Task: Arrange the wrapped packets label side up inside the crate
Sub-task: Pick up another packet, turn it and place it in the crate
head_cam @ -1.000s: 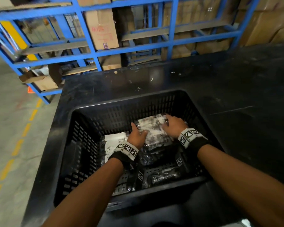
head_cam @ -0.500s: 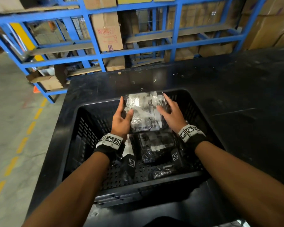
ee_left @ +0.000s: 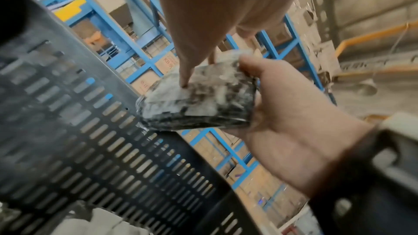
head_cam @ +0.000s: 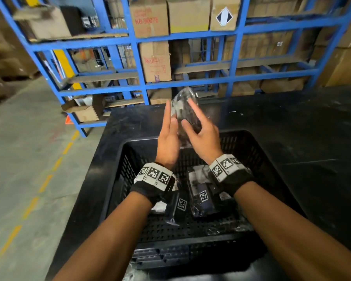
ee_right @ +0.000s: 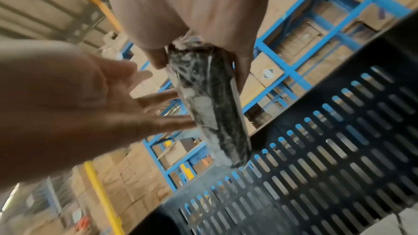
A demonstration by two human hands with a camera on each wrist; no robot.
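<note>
A wrapped packet [head_cam: 182,104], dark under clear film, is up on edge above the far rim of the black slotted crate [head_cam: 120,179]. My right hand [head_cam: 199,128] grips it, with the thumb on one edge and the fingers behind. My left hand [head_cam: 168,122] lies flat against its other face with straight fingers. The left wrist view has the packet [ee_left: 199,101] cradled in the right hand [ee_left: 282,113]. In the right wrist view the left hand's fingertips [ee_right: 181,121] touch the packet [ee_right: 210,106]. More wrapped packets [head_cam: 195,177] lie on the crate floor, partly hidden by my wrists.
The crate stands on a black table [head_cam: 292,128] near its left front corner. Blue racking [head_cam: 190,82] holding cardboard boxes [head_cam: 155,61] runs behind the table. A grey floor with a yellow dashed line [head_cam: 45,183] lies to the left.
Both hands have lifted the packet from the pile on the crate floor to above the far rim. It has turned from flat to on edge.
</note>
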